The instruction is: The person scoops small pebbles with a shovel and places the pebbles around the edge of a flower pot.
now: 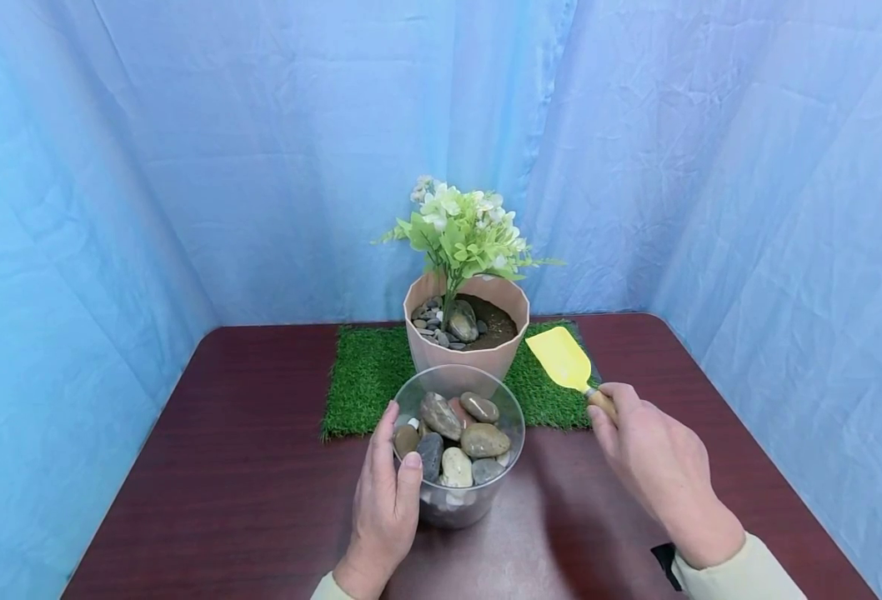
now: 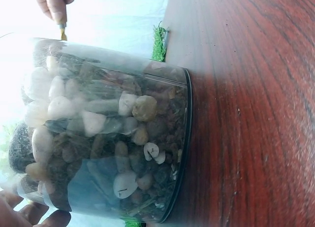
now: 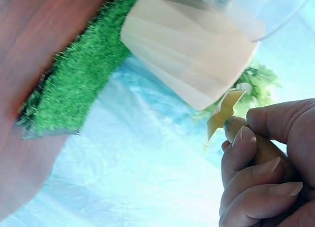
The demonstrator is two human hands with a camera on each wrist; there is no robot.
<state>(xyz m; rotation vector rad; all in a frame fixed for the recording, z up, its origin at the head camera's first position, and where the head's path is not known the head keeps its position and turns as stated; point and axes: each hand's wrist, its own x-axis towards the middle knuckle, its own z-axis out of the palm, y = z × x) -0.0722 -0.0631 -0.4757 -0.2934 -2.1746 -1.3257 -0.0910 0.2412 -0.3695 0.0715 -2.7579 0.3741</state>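
My left hand (image 1: 384, 500) rests against the left side of a clear plastic bucket (image 1: 456, 510), its fingers along the wall and thumb at the near rim. Smooth river stones (image 1: 484, 440) fill the bucket; through its wall, in the left wrist view, smaller pebbles (image 2: 125, 185) show lower down. With my right hand (image 1: 658, 454) I grip the wooden handle (image 3: 268, 158) of a small yellow garden trowel (image 1: 561, 357). Its blade is raised just right of a pale pink flowerpot (image 1: 462, 360). That pot holds dark soil, grey pebbles, one larger stone and a white-flowered plant (image 1: 471, 229).
A green artificial grass mat (image 1: 366, 379) lies under the flowerpot on the dark red wooden table (image 1: 246, 467). Pale blue curtains (image 1: 276, 167) hang behind the table and on both sides. The bucket stands in front of the pot, overlapping its lower part in the head view.
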